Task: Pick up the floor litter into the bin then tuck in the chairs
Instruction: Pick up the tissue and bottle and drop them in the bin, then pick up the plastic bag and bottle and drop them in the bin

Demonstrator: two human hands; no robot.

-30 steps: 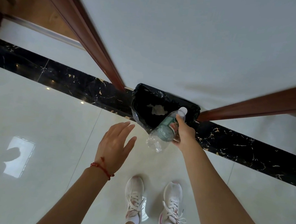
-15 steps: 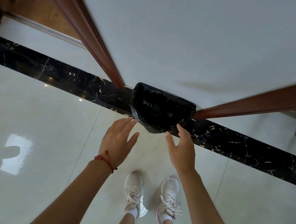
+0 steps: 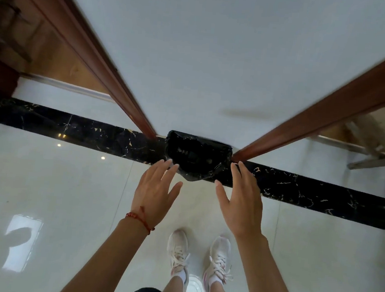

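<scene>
A bin lined with a black plastic bag (image 3: 196, 155) stands on the floor against the white wall, between two brown door frames. Its inside is dark and I cannot make out what lies in it. My left hand (image 3: 156, 194), with a red string at the wrist, hovers in front of the bin's left side, fingers spread and empty. On the bin's right side my right hand (image 3: 240, 202) is held the same way, also empty. Neither hand touches the bag. No litter or chair is in view.
A black marble strip (image 3: 311, 192) runs across the pale glossy floor (image 3: 53, 191) under the bin. Brown door frames (image 3: 95, 66) (image 3: 319, 115) flank the white wall (image 3: 207, 53). My feet in white sneakers (image 3: 178, 250) stand just behind the hands.
A second ago my right hand held a plastic bottle over the bin. The bottle is gone from view and that hand is now empty and open, moved to the right.
</scene>
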